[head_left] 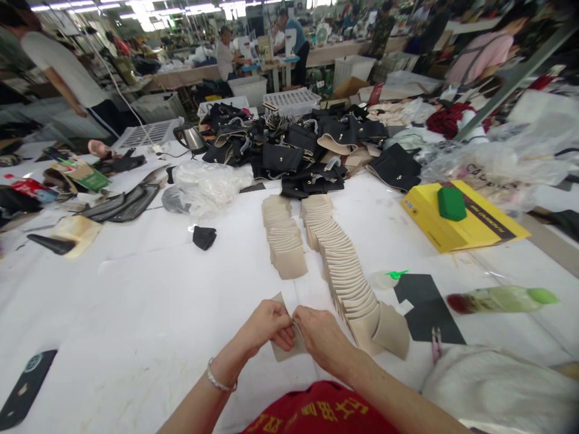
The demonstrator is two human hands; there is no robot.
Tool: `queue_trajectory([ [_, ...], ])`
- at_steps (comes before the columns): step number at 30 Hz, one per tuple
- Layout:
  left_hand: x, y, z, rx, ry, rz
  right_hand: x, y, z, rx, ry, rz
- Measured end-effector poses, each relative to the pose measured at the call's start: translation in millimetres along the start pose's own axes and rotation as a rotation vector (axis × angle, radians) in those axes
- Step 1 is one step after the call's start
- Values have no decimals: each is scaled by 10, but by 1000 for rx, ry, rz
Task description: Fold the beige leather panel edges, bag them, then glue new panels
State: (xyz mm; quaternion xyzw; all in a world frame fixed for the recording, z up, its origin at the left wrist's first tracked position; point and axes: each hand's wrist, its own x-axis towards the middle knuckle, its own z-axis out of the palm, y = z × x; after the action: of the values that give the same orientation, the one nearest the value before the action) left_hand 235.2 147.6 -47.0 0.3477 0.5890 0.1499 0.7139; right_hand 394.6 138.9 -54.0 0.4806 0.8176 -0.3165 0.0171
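My left hand [268, 324], with a bracelet on its wrist, is closed on a small flat beige piece [284, 354], perhaps leather or fabric. My right hand [319, 333] pinches at the same piece from the other side. The fingertips meet near its edge; any small part between them is too hidden to tell. Just beyond my hands lies a short overlapping row of similar beige pieces [289, 262]. A longer fanned row [346, 271] runs down the table to the right of my right hand, ending in a loose piece [392, 330].
Black bag parts [283, 158] are heaped at the back of the white table [149, 313]. To the right are a yellow box [434, 223] with a green block [451, 204], a bottle [502, 299], a dark sheet [427, 307] and pliers [436, 345]. A phone [27, 386] lies at left.
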Motion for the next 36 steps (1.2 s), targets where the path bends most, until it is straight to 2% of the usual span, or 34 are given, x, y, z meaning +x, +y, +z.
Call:
queue_trajectory([
  [8, 243, -158, 130, 40, 99, -100, 14, -16, 152, -114, -54, 23],
  [13, 328, -260, 193, 48, 180, -96, 71, 18, 234, -145, -42, 52],
  [16, 357, -286, 186, 84, 182, -78, 109, 57, 241, -135, -26, 66],
  [22, 402, -250, 54, 239, 184, -11, 133, 90, 215, -48, 78, 120],
  [27, 357, -109, -29, 355, 249, 96, 118, 64, 172, 54, 169, 164],
  [31, 278, -12, 12, 336, 215, 206, 117, 64, 84, 137, 228, 210],
  [36, 187, -55, 84, 277, 174, 245, 114, -12, 64, 244, 259, 238],
])
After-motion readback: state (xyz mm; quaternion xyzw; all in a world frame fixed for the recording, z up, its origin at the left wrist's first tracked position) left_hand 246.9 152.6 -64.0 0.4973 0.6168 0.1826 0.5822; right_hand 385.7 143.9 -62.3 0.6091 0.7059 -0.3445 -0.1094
